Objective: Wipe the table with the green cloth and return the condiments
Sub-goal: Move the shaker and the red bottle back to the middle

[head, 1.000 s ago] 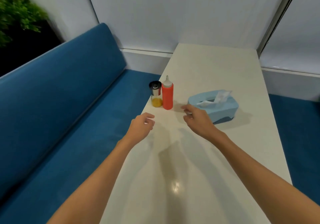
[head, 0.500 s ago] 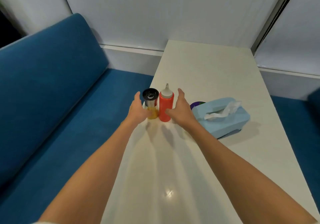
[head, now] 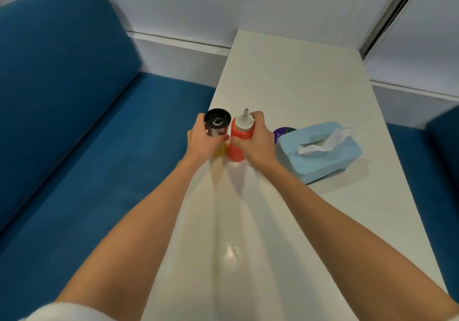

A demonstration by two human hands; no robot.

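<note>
Just left of the tissue box (head: pixel 320 154), in the head view, our left hand (head: pixel 202 142) curls round the black-capped glass dispenser (head: pixel 217 122), which has yellow liquid low in it. Our right hand (head: pixel 258 144) wraps the red squeeze bottle (head: pixel 239 137) below its white nozzle. Both condiments stand side by side on the table (head: pixel 285 85), at the edge farthest from the box, above the blue bench (head: pixel 62 97). A purple round thing (head: pixel 283 132) peeks out behind the box's left corner, just beside our right hand. We cannot see the green cloth anywhere. We judge that a hard squeeze could squirt sauce from the soft red bottle. The glass dispenser, held high near its cap, could slip and fall to the bench. Lifting both together, we could knock them against each other or nudge the purple thing.
</note>
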